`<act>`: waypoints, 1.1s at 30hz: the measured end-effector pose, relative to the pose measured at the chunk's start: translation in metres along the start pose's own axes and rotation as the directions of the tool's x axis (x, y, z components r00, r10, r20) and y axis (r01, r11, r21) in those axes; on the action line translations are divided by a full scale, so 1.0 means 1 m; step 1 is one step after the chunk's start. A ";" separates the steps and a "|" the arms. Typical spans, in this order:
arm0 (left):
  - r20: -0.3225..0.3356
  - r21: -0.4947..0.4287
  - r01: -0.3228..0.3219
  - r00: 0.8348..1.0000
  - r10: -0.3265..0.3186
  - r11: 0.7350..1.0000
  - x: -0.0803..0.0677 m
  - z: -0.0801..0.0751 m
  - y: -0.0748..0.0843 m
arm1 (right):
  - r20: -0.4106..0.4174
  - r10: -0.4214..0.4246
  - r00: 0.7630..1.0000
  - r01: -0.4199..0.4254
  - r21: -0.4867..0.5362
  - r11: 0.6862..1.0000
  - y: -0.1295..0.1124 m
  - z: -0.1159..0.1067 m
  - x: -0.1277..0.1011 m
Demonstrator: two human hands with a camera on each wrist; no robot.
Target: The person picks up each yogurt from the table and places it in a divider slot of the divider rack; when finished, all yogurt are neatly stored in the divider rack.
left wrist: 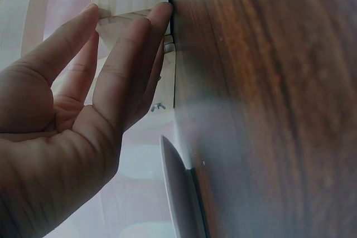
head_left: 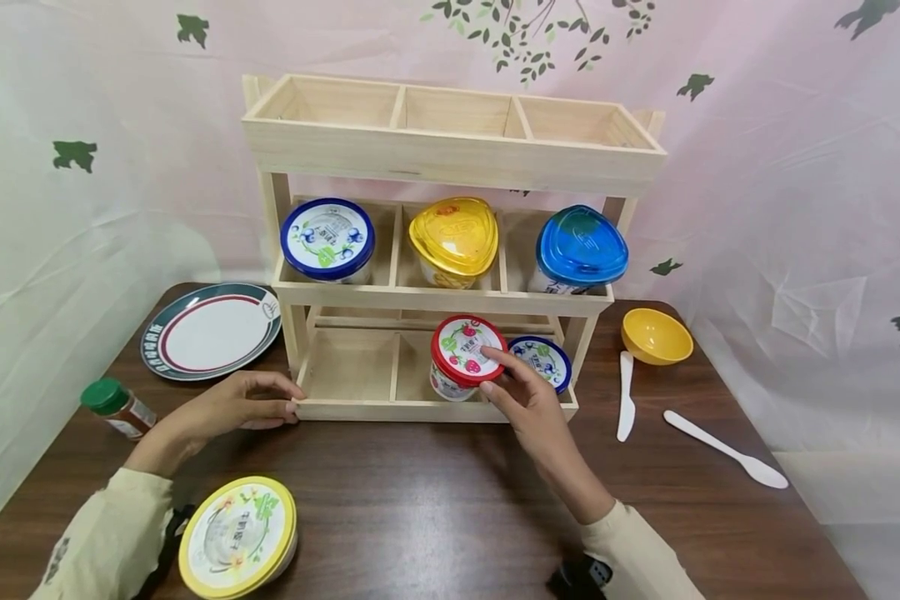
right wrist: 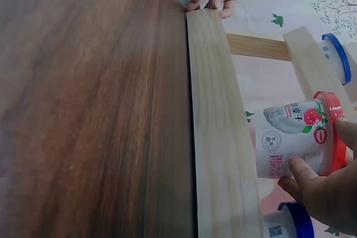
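Note:
A wooden three-tier rack stands on the table. My right hand grips a red-lidded yogurt cup at the middle compartment of the bottom tier, fingers at its lid and side. In the right wrist view this cup, with strawberries printed on it, shows above the tier's front board. My left hand holds the bottom tier's left front corner, thumb and fingers on either side of the wood. A blue-lidded cup sits in the right bottom compartment, beside my right hand.
The middle tier holds a blue-rimmed tub, a yellow-lidded cup and a blue-lidded cup. A yellow-lidded tub stands front left near a green-capped jar and plate. Right are a yellow bowl, knife and spoon.

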State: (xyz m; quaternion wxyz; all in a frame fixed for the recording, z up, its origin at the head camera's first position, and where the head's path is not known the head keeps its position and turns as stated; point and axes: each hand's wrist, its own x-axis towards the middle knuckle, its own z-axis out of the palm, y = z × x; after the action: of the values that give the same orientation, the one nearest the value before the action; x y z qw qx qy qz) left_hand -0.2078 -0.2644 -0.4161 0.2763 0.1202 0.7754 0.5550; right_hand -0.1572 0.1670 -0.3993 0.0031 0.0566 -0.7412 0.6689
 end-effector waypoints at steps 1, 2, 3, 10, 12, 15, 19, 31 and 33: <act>0.000 -0.003 0.002 1.000 -0.002 1.000 0.000 0.000 0.000 | -0.002 -0.009 1.000 0.009 -0.005 1.000 0.000 0.002 0.001; 0.002 -0.009 0.003 1.000 -0.003 1.000 0.000 0.000 0.000 | -0.003 -0.019 1.000 0.019 -0.010 1.000 0.001 0.004 0.003; 0.000 -0.011 0.006 1.000 -0.006 1.000 0.000 0.001 -0.001 | -0.001 -0.032 0.999 0.032 -0.014 0.999 0.001 0.005 0.004; -0.016 -0.003 0.025 1.000 -0.025 1.000 -0.003 0.000 0.000 | 0.019 -0.068 0.998 0.069 -0.040 0.997 0.003 0.018 0.013; -0.021 -0.002 0.024 0.999 -0.024 1.000 -0.003 0.000 0.001 | 0.020 -0.066 0.998 0.067 -0.045 0.997 0.004 0.020 0.015; -0.019 -0.004 0.015 1.000 -0.015 1.000 -0.003 0.002 0.001 | 0.017 -0.062 0.998 0.063 -0.060 0.996 0.007 0.022 0.016; -0.019 -0.001 0.014 1.000 -0.014 1.000 -0.001 0.003 0.002 | 0.034 -0.073 0.997 0.076 -0.077 0.994 0.013 0.024 0.018; -0.013 0.008 0.013 1.000 -0.013 1.000 0.001 0.002 0.001 | 0.133 -0.150 0.980 0.183 -0.286 0.941 0.017 0.025 0.017; -0.012 -0.002 0.016 1.000 -0.016 1.000 0.000 0.002 0.000 | 0.137 -0.155 0.978 0.193 -0.330 0.924 0.014 0.024 0.014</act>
State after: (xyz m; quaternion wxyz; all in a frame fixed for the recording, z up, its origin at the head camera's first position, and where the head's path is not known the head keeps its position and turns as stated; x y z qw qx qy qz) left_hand -0.2070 -0.2631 -0.4169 0.2762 0.1105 0.7774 0.5542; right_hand -0.1703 0.1437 -0.4143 0.0320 0.1570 -0.8371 0.5230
